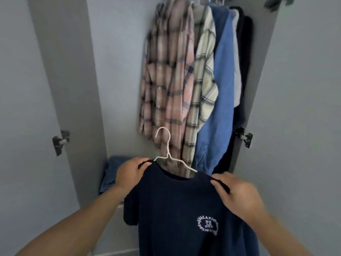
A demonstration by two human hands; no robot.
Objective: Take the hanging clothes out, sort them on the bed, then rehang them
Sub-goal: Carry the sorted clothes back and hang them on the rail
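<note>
Head view: my left hand point(130, 171) pinched the left shoulder of the navy T-shirt point(180, 215) and my right hand point(238, 194) pinched its right shoulder, fingers curled into the cloth, so the shirt hung between and below my fingers on a white wire hanger point(170, 156), whose hook stood free above my knuckles. Beyond my fingertips the plaid shirt point(166, 80), checked shirt point(204, 80) and blue garment point(221, 89) hung in the wardrobe. Carrying it well, I judged, called for both shoulders level and one hand shifted to the hook.
</note>
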